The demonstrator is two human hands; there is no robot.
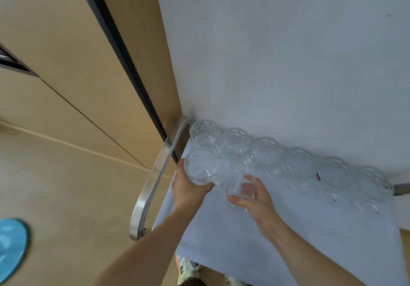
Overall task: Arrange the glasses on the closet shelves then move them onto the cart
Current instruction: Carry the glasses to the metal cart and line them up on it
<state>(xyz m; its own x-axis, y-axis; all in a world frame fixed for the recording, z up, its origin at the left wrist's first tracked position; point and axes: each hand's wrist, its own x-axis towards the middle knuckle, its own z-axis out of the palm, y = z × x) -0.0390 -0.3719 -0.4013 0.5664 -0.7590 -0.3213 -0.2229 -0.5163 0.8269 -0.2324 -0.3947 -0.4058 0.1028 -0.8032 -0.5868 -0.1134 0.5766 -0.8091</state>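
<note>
1. Two clear glasses are held over the near-left part of the cart top [299, 230], which is covered by a pale cloth. The left-hand glass [200, 167] stands beside the cart's left edge; the right-hand glass [239, 189] is just to its right, and both are in front of the row.
2. A row of glasses [288, 159] is seen along the far edge of the cart top, against the white wall [277, 52]. It runs from the far-left corner towards the right. The glasses stand close together; whether neighbours touch cannot be told. A small dark-red mark is seen on one towards the right.
3. The left hand [188, 191] is wrapped round the left-hand glass from below and outside, the thumb laid across its near side. The forearm rises from the lower centre of the view.
4. The right hand [255, 197] is curled round the right-hand glass: thumb on the near-left side, fingers bent over the far-right side. The wrist is angled inward; the forearm enters from the lower right.
5. A curved metal handle [150, 188] is fitted at the cart's left end.
6. Beige closet panels [66, 63] with a dark vertical strip are seen at left.
7. A blue round object [12, 245] lies at the lower-left edge.
8. A shoe [188, 268] is visible below the cart's near edge.
</note>
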